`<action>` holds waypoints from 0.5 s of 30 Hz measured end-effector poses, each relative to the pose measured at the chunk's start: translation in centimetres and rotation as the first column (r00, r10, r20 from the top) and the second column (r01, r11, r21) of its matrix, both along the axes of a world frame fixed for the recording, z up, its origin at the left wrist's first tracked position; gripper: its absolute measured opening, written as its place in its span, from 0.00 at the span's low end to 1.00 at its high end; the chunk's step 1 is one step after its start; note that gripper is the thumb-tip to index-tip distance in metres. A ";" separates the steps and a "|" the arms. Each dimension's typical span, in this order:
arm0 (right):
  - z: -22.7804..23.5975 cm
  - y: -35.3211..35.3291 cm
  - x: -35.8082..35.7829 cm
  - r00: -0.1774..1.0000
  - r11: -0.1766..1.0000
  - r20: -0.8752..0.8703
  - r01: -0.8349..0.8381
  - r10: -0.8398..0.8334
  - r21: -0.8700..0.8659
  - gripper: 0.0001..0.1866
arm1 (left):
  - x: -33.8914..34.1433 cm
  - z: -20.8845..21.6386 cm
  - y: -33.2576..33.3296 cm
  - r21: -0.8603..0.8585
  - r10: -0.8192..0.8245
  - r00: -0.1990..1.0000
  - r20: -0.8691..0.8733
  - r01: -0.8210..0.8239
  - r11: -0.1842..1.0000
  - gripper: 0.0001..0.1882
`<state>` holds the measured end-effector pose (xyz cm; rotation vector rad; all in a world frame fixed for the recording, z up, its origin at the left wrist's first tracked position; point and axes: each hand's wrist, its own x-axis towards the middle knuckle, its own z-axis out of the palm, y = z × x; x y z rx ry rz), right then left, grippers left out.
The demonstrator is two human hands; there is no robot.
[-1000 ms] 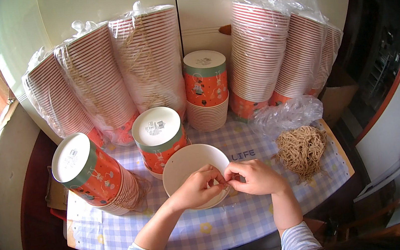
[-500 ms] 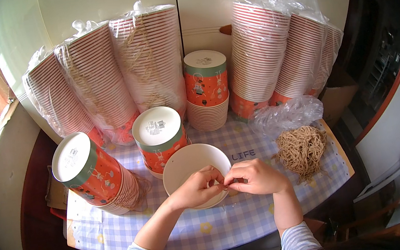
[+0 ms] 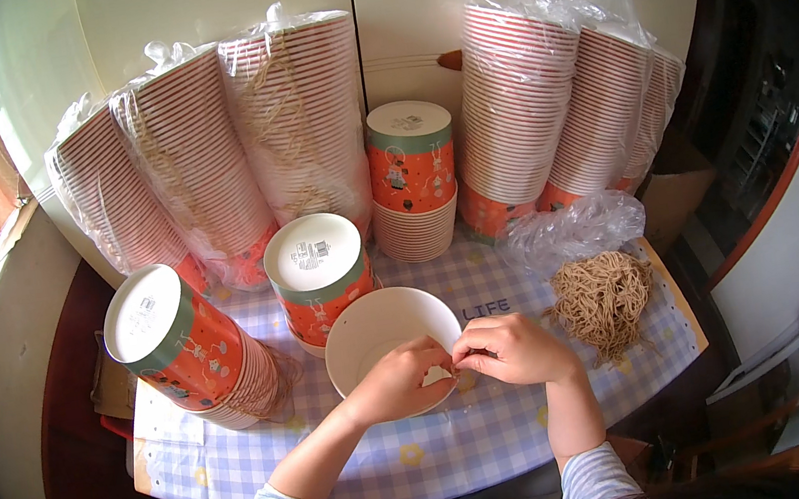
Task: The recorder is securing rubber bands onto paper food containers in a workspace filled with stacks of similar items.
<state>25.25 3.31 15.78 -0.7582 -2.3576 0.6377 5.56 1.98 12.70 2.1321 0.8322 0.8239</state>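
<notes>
The white-lined paper bucket (image 3: 370,332) stands on the checked tablecloth (image 3: 338,475), mouth up, its long axis rising from the table. Your left hand (image 3: 398,379) is nearer, lying over the near rim; your right hand (image 3: 519,350) is just outside the right rim, so the bucket lies to its left. Your left thumb and index curl into a ring; I can't tell whether their tips meet. Your right fingertips look pressed together; anything thin between them is too small to tell.

Smooth paper tub (image 3: 365,333), rough twine (image 3: 602,301), plastic film (image 3: 574,234) — crinkled, glossy
</notes>
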 end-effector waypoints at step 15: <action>0.1 0.2 0.4 0.999 0.998 0.041 0.030 -0.027 -0.061 0.05 | -0.5 0.3 0.3 -0.079 0.091 0.995 0.036 -0.088 0.993 0.07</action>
